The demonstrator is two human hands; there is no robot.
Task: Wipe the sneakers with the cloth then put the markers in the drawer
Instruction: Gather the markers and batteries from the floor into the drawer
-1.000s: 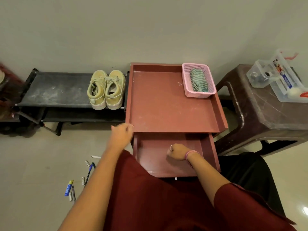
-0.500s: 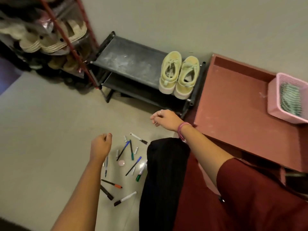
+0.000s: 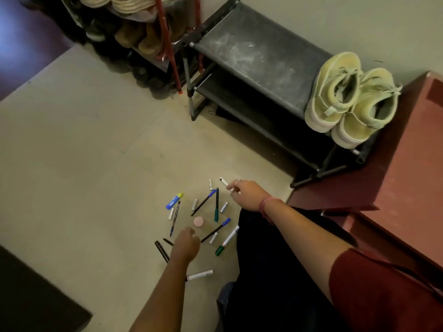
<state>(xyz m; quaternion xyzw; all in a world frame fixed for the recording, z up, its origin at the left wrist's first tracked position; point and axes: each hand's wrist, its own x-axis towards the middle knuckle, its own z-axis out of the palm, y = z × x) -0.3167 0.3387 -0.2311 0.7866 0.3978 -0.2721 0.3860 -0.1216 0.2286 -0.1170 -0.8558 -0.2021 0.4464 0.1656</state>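
Two sneakers point(image 3: 348, 97) on rack, right hand point(image 3: 248, 195) grip pinching one marker point(image 3: 224, 181), left hand point(image 3: 185, 245) grip unclear

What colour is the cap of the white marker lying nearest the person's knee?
Green. The marker has a white barrel and a green cap, seen clearly in the head view.
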